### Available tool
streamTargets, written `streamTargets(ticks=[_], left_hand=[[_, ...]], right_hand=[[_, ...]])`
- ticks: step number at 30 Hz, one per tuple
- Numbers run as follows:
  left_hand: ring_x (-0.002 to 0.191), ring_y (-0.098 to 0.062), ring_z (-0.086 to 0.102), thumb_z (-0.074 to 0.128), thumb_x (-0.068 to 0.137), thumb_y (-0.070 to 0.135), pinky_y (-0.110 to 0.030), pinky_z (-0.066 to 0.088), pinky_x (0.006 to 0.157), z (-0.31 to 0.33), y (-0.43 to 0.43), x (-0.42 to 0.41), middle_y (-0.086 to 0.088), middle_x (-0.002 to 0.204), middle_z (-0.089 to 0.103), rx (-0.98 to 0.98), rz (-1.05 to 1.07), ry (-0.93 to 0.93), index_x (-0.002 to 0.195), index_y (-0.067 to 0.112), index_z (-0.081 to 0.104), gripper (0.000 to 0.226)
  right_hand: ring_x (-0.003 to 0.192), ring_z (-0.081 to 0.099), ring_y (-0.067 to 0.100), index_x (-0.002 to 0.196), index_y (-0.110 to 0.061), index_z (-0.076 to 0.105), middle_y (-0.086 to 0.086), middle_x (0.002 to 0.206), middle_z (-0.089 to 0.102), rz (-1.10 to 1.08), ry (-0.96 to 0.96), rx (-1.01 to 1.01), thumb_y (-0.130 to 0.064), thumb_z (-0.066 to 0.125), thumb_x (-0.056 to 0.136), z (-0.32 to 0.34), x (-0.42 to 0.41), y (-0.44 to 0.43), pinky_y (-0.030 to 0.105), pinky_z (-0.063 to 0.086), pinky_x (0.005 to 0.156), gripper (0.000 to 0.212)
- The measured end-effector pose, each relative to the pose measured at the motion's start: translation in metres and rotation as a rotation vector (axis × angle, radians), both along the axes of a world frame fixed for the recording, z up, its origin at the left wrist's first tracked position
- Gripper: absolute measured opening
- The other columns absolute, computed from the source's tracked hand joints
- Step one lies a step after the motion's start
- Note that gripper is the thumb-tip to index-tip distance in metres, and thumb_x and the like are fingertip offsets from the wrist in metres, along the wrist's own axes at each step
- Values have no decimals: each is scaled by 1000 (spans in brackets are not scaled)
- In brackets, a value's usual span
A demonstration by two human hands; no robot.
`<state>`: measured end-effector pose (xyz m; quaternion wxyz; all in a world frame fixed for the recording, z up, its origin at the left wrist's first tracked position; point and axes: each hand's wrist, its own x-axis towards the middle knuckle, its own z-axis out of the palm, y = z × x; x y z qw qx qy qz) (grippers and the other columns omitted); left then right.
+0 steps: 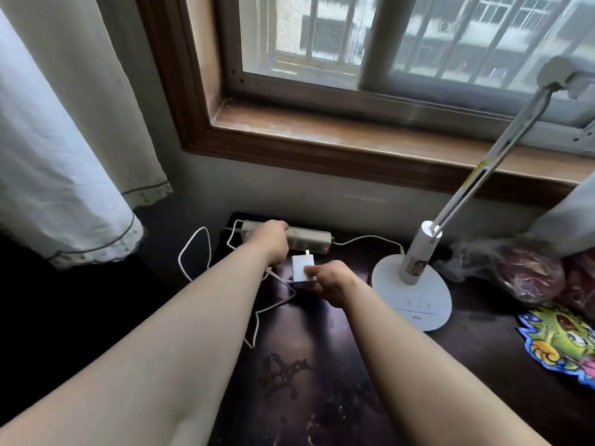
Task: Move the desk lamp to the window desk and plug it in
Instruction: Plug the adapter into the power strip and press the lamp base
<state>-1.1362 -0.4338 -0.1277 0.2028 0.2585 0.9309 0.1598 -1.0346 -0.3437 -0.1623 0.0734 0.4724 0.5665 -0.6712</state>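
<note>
The white desk lamp [413,289] stands on the dark window desk [322,365], round base at the right, its thin arm slanting up to the right toward the window. A grey power strip [314,239] with a small red light lies along the wall at the desk's back. My left hand [270,241] rests on the strip's left part, gripping it. My right hand [331,284] pinches the white plug adapter [299,268], prongs pointing at the strip and a short way from its sockets. A white cable [199,249] loops off the desk's left edge.
A wooden window sill [354,136] runs above the desk. A pale curtain [64,156] hangs at the left. Reddish items in clear plastic bags [521,272] and a colourful cartoon cutout [560,342] lie at the right of the lamp base.
</note>
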Motion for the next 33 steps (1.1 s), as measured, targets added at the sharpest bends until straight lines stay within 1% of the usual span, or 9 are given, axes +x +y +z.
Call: streamTargets(ticks=[3,6,10,13,16,20,23,30,33], left_hand=[[132,-26,47,54,86,8,-39,41,109,-10,9,-13,-5,140,53,-104,-122,107,133,17,53,47],[136,-24,41,59,81,6,-41,36,112,-15,14,-20,-4,142,50,-162,-182,141,133,17,51,53],[139,-22,36,48,88,10,-43,29,115,-22,17,-28,-2,147,45,-210,-255,174,137,19,47,50],[138,-24,38,44,90,11,-43,27,116,-25,22,-36,-3,146,46,-223,-275,169,138,21,47,49],[134,-27,45,45,92,13,-39,34,114,-30,28,-41,-3,145,49,-188,-275,127,139,26,48,49],[132,-27,48,45,95,12,-35,40,110,-38,33,-47,-5,145,50,-108,-237,31,140,24,48,47],[132,-26,48,46,95,12,-33,39,111,-40,35,-48,-4,146,49,-90,-214,-5,141,24,48,47],[132,-25,47,46,97,12,-29,38,111,-37,34,-49,-3,147,48,-84,-204,-25,142,24,47,46],[134,-24,46,44,98,11,-27,36,110,-33,34,-48,-3,148,46,-73,-200,-25,142,23,47,45]], right_hand=[[50,64,24,116,19,54,26,99,64,-89,55,-130,9,53,90,-7,-11,-3,26,53,36,28],[69,62,32,121,20,50,34,125,58,-126,81,-171,9,54,89,-13,-19,-5,35,58,48,34],[62,58,23,117,12,58,31,126,60,-85,42,-130,-2,59,89,-25,-25,-4,32,53,50,31],[60,52,19,92,1,64,31,128,57,-84,27,-83,-9,63,88,-29,-30,-4,27,48,55,11],[55,55,18,113,10,61,31,126,59,-103,29,-84,-8,62,88,-33,-33,-1,26,49,50,31],[30,59,9,109,2,58,14,81,66,-130,32,-144,-1,56,90,-28,-32,2,18,49,35,19],[34,61,10,118,6,58,11,73,61,-136,21,-137,-1,55,91,-27,-33,2,17,50,35,29],[67,63,23,121,9,56,27,120,64,-154,30,-123,-4,59,89,-22,-33,0,32,55,60,35],[66,62,25,124,13,51,31,123,61,-196,67,-131,2,56,90,-20,-35,-2,29,56,49,36]])
